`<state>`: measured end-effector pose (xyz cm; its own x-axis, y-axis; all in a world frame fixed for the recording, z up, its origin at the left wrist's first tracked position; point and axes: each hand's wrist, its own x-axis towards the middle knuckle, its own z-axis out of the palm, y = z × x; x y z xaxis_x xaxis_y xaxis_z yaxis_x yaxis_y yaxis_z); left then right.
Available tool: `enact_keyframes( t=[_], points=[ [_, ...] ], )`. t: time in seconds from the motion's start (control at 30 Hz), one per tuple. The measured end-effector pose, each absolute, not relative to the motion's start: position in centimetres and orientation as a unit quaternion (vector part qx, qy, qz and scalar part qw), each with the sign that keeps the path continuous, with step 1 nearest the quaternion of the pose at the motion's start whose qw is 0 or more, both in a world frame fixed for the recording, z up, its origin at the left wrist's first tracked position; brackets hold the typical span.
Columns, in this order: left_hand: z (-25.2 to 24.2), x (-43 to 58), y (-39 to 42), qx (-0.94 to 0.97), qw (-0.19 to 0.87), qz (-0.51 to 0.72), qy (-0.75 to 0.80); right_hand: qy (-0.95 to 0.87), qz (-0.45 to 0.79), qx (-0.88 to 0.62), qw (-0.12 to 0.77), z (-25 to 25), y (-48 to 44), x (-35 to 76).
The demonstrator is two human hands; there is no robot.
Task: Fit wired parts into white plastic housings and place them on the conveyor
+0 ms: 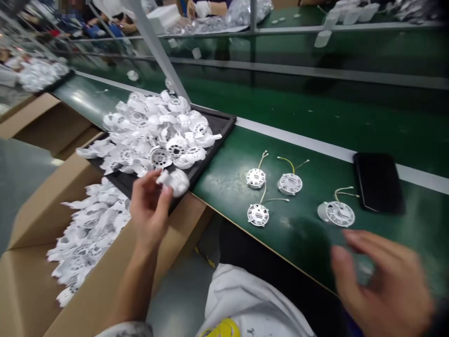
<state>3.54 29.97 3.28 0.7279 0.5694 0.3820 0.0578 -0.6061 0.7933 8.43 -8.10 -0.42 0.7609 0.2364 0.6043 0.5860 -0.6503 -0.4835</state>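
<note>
Fingers of my left hand (pixel 149 213) pinch a small white moulded plastic piece (pixel 179 181), while those of my right hand (pixel 389 276) are parted and blurred, seeming to grasp nothing. At the near left, an open brown cardboard box (pixel 26 213) holds loose white plastic pieces (pixel 89 234); my pinched one is by the near edge of a shallow black tray (pixel 221 125), so a slack grip could drop it off that side. On the tray, a jumbled white plastic heap (pixel 150 124) is piled high, and a bump from my knuckles could set it sliding over the near rim. Farther right on the smooth green worktop (pixel 222 175) are white round slotted discs with thin wires (pixel 258 215); a careless finger could snag a wire and drag one off the edge. The rightmost disc sits just left of a flat glossy black phone (pixel 377 182), and my right hand, close on its near side, could knock the two together.
</note>
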Motion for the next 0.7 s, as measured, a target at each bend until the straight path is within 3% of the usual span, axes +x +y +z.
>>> enact_keyframes(
  t=[0.1, 0.17, 0.23, 0.33, 0.43, 0.5, 0.7],
  points=[
    [3.0, 1.7, 21.9, 0.663, 0.734, 0.055, 0.137, -0.412, -0.135, -0.832, 0.347, 0.9, -4.2, 7.8],
    [2.8, 1.5, 18.3, 0.541, 0.828, -0.079, 0.127, -0.445, -0.100, -0.814, 0.361, 1.4, -2.2, 7.9],
    [2.5, 2.1, 17.0, 0.499, 0.849, -0.122, 0.124, -0.445, -0.092, -0.814, 0.363, 1.8, -1.2, 8.4],
    [1.4, 3.6, 18.6, 0.642, 0.764, -0.037, 0.051, -0.414, -0.097, -0.836, 0.346, 2.0, -1.2, 9.7],
    [-0.6, 5.0, 20.8, 0.844, 0.524, 0.081, -0.085, -0.366, -0.104, -0.867, 0.320, 1.3, -1.1, 11.1],
    [-2.2, 5.7, 21.4, 0.906, 0.392, 0.082, -0.138, -0.357, -0.094, -0.879, 0.301, 0.4, -0.6, 11.6],
    [-4.9, 6.5, 20.6, 0.937, 0.305, 0.097, -0.143, -0.361, -0.072, -0.889, 0.274, -1.3, 0.4, 11.7]
  ],
)
